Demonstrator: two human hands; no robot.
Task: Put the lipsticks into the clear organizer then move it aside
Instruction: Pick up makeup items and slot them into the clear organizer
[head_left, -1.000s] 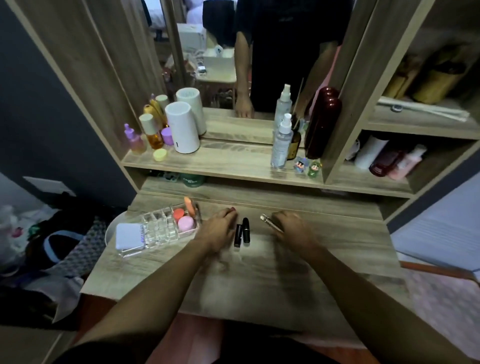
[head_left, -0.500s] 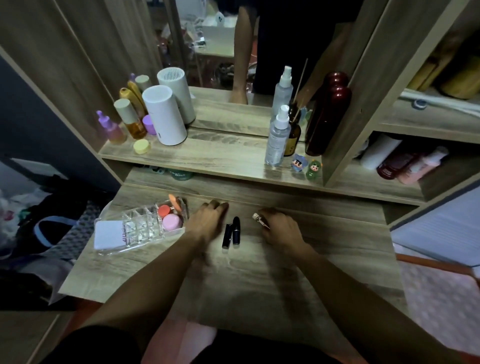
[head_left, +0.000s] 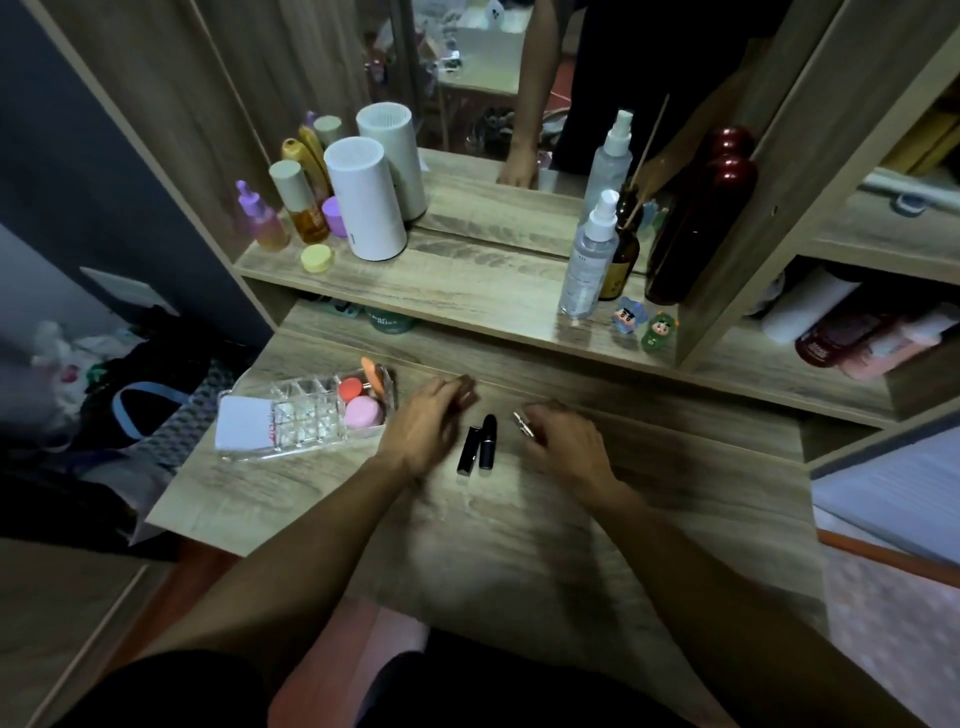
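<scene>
The clear organizer (head_left: 306, 415) stands at the desk's left, holding a white pad, an orange sponge and a pink sponge; its small middle compartments look empty. Two black lipsticks (head_left: 478, 447) lie side by side on the desk between my hands. My left hand (head_left: 423, 428) rests palm down between the organizer and the black lipsticks, its fingers loose and blurred, with nothing clearly in it. My right hand (head_left: 563, 441) lies to the right of them, fingers closed around a silver lipstick (head_left: 522, 423) whose tip sticks out to the left.
A raised shelf (head_left: 441, 291) behind the desk carries a white cylinder (head_left: 363, 208), small bottles, a spray bottle (head_left: 589, 260), a dark red bottle and two figurines. A mirror stands behind it and cubbies with bottles to the right. Bags lie on the floor at left.
The view has shifted slightly. Both hands stay beside the two black lipsticks; the left fingers have moved a little, and the right hand keeps the silver lipstick.
</scene>
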